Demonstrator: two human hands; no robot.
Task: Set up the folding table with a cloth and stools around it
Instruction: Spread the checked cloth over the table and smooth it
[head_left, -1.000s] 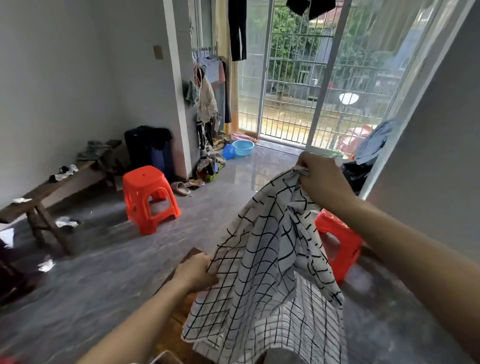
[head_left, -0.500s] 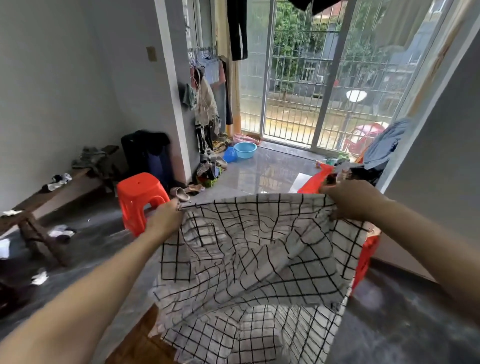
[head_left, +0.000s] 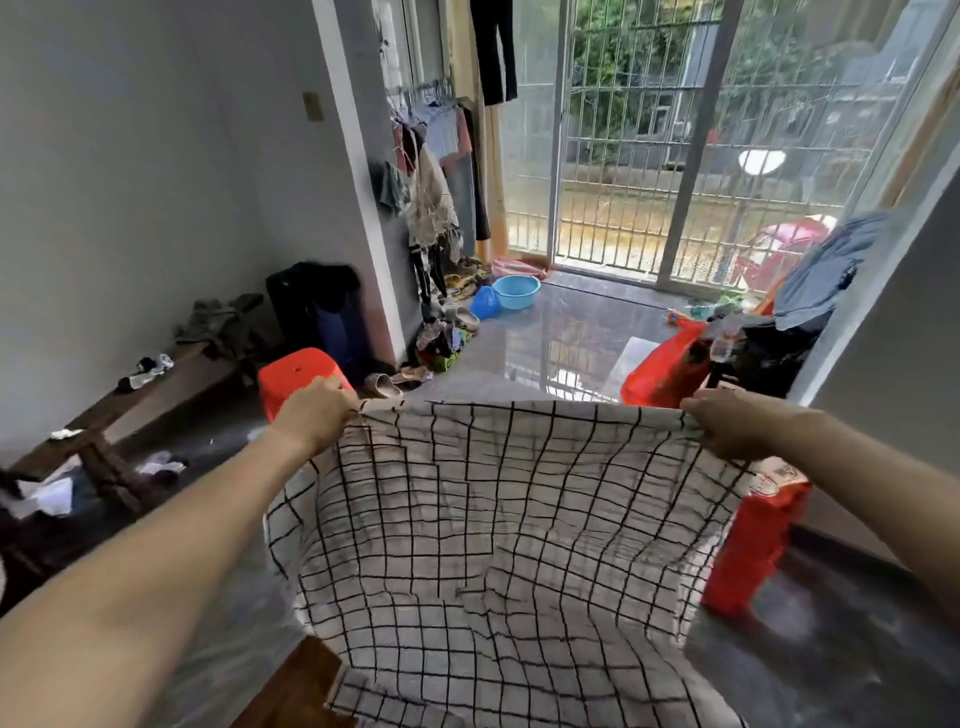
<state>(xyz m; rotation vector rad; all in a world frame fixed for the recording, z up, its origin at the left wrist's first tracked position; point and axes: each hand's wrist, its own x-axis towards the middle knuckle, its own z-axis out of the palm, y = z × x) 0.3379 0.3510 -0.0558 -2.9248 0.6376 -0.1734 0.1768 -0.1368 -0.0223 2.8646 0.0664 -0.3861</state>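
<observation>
head view: grey tiled floor runs from the near edge to the far barred sliding door. a white cloth with a black grid fills the near centre, stretched wide and held up by its far edge, the rest sagging down toward the camera over a brown wooden table corner at the near edge; how much of the table lies beneath is hidden. a long dark wooden bench stands along the left wall with scattered garments on it. clothes hang on a rack by the far pillar. one red stool stands at left, just behind the left hand; a second red stool stands at right, partly behind the cloth's right side. a red plastic bag sits at far right centre. a blue basin rests on the floor near the door. left hand pinches the cloth's far left corner, fingers curled on the fabric. right hand grips the far right corner likewise.
</observation>
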